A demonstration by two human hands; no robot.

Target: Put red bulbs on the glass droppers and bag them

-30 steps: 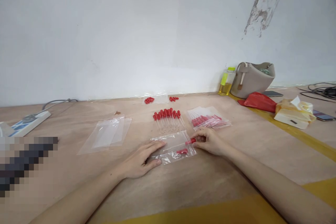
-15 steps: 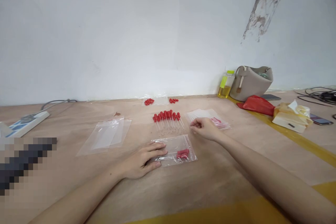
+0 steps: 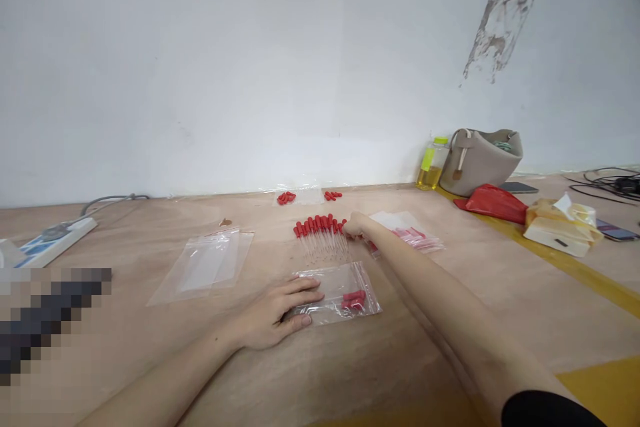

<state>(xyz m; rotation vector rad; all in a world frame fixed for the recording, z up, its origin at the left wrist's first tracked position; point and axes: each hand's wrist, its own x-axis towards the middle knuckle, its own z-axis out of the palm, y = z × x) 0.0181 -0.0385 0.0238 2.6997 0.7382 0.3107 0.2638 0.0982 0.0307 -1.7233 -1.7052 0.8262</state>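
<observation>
My left hand (image 3: 280,310) lies palm down with its fingers spread, resting on the left part of a clear zip bag (image 3: 333,278). Several red rubber bulbs (image 3: 354,299) are inside that bag, at its right end. Beyond the bag, a row of thin clear droppers (image 3: 320,240) with red bulbs lies side by side on the table. At the right end of this row is my right hand (image 3: 356,225), its fingers curled and closed at the bulb of the last dropper; the fingertips are partly hidden.
Flat clear bags (image 3: 205,263) lie at left, and pink-edged bags (image 3: 413,233) under and beside my right forearm. Loose red bulbs (image 3: 287,198) lie near the wall. A power strip (image 3: 60,240) is at far left; a bottle (image 3: 431,167), grey handbag (image 3: 480,160) and tissue pack (image 3: 563,227) stand right.
My right hand has moved forward and left, from beside the pink-edged bags to the right end of the dropper row. The left hand stays on the zip bag.
</observation>
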